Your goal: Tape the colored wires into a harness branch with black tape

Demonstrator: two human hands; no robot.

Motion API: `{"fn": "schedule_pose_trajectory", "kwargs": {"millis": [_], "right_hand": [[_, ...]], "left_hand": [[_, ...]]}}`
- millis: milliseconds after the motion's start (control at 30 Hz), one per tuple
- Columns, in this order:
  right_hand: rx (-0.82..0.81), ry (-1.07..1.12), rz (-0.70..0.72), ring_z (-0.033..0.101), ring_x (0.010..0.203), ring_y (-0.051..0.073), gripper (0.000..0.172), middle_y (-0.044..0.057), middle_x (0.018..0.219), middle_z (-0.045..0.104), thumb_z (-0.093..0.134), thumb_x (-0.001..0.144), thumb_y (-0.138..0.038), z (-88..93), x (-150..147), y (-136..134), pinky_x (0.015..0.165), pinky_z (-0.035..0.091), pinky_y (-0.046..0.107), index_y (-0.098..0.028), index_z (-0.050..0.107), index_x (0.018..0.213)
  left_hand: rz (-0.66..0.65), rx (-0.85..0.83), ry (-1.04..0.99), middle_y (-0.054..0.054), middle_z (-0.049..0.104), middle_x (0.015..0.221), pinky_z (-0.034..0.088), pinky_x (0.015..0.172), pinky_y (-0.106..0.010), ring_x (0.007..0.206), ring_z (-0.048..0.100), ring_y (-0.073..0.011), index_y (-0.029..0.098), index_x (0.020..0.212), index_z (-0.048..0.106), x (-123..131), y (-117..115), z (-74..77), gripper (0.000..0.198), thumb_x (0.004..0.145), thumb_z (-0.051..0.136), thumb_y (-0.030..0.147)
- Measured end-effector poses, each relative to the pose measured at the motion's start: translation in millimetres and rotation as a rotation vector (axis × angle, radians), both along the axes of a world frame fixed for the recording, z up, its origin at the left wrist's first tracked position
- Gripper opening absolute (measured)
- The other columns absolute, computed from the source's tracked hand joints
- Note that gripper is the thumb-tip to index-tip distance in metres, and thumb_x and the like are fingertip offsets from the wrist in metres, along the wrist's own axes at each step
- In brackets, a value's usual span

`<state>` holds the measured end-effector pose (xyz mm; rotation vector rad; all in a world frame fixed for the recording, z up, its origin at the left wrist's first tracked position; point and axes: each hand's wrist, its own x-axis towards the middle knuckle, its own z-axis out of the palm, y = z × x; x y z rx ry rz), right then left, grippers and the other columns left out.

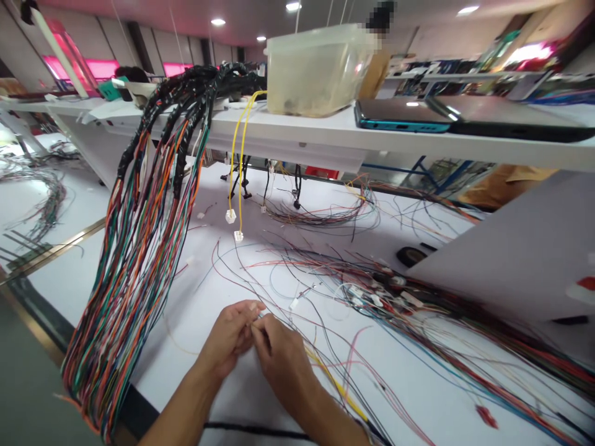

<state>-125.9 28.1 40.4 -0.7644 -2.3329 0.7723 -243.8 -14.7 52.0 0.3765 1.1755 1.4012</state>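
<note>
My left hand (pixel 231 337) and my right hand (pixel 277 354) meet low over the white worktable (pixel 223 272). Both pinch a small pale connector (pixel 257 314) with thin wires running off to the right. The fingers are curled tight around it, so the part itself is mostly hidden. Loose coloured wires (pixel 372 291) lie spread on the table just right of my hands. A thick bundle of multicoloured wires (pixel 139 248) hangs from the shelf at the left, close to my left forearm.
A white shelf (pixel 325 133) crosses above, carrying a translucent plastic tub (pixel 316 68), a phone (pixel 400 116) and a dark tablet (pixel 502 118). Two yellow wires (pixel 237 167) with white plugs dangle from it. A roll of black tape (pixel 409 255) lies at the right. More wires lie far left.
</note>
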Motion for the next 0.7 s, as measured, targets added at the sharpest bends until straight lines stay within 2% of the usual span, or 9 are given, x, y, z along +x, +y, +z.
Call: {"fn": "schedule_pose_trajectory", "kwargs": {"millis": [100,167,200,267,367,433,533,633,700], "right_hand": [[0.050,0.042,0.017,0.060,0.067,0.018,0.022,0.005,0.075,0.063,0.039,0.094,-0.025,15.9,9,2,0.061,0.043,0.027,-0.019,0.055,0.081],[0.047,0.096,-0.023,0.059,0.091,0.024,0.019,0.012,0.099,0.064,0.047,0.091,-0.031,26.0,14,2,0.077,0.045,0.035,-0.017,0.058,0.099],[-0.011,0.096,-0.020,0.057,0.098,0.026,0.026,0.013,0.107,0.062,0.052,0.088,-0.032,30.4,16,2,0.081,0.045,0.037,-0.017,0.056,0.108],[-0.263,0.030,0.082,0.061,0.088,0.021,0.032,0.008,0.099,0.065,0.053,0.088,-0.029,37.8,18,0,0.075,0.047,0.032,-0.019,0.051,0.118],[-0.571,-0.138,0.237,0.053,0.053,0.011,0.015,-0.004,0.064,0.058,0.045,0.092,-0.024,47.3,24,-2,0.051,0.039,0.020,-0.022,0.057,0.100],[-0.532,-0.232,0.205,0.047,0.050,0.010,0.018,-0.004,0.058,0.052,0.043,0.094,-0.029,52.7,34,-1,0.047,0.031,0.019,-0.021,0.058,0.088],[-0.399,-0.373,0.127,0.050,0.056,0.012,0.023,-0.002,0.062,0.057,0.044,0.095,-0.034,53.4,58,1,0.049,0.029,0.021,-0.020,0.057,0.082],[-0.296,-0.513,0.074,0.059,0.064,0.016,0.019,0.001,0.070,0.065,0.045,0.094,-0.031,35.2,91,-3,0.053,0.033,0.022,-0.020,0.057,0.084],[-0.218,-0.607,0.043,0.064,0.069,0.019,0.015,0.004,0.076,0.069,0.046,0.093,-0.027,13.3,112,-11,0.055,0.037,0.024,-0.020,0.059,0.089]], "left_hand": [[-0.031,0.030,-0.009,0.013,0.027,0.037,0.009,0.035,-0.018,0.035,0.008,-0.0026,0.014,0.088,0.063,-4,-1,6.9,0.032,0.078,0.064,0.045],[-0.024,0.051,0.028,0.013,0.026,0.039,0.009,0.034,-0.017,0.035,0.009,-0.0029,0.015,0.092,0.063,-6,-5,11.0,0.032,0.078,0.064,0.044],[-0.003,0.066,0.062,0.013,0.026,0.039,0.010,0.035,-0.016,0.035,0.010,-0.0029,0.016,0.094,0.063,-6,-7,12.6,0.032,0.078,0.065,0.043],[0.061,0.090,0.157,0.011,0.031,0.041,0.015,0.036,-0.014,0.035,0.016,-0.0028,0.017,0.094,0.063,-5,-14,14.6,0.031,0.077,0.066,0.043],[0.128,0.098,0.315,0.006,0.046,0.046,0.025,0.038,-0.014,0.037,0.032,-0.0043,0.017,0.085,0.063,-7,-20,16.4,0.030,0.074,0.069,0.044],[0.074,0.108,0.370,0.004,0.050,0.044,0.035,0.042,-0.016,0.038,0.040,-0.0070,0.017,0.085,0.064,-10,-21,19.2,0.029,0.075,0.068,0.044],[0.100,0.052,0.396,0.004,0.050,0.043,0.036,0.039,-0.015,0.036,0.037,-0.0063,0.017,0.084,0.066,-15,-20,26.9,0.029,0.071,0.072,0.043],[0.254,-0.012,0.370,0.002,0.058,0.058,0.031,0.034,-0.012,0.038,0.032,-0.0022,0.016,0.077,0.066,-19,-25,31.3,0.032,0.060,0.080,0.039],[0.332,-0.007,0.381,0.005,0.053,0.054,0.035,0.036,-0.013,0.037,0.030,-0.0017,0.017,0.076,0.067,-19,-32,26.6,0.031,0.060,0.080,0.039]]}}
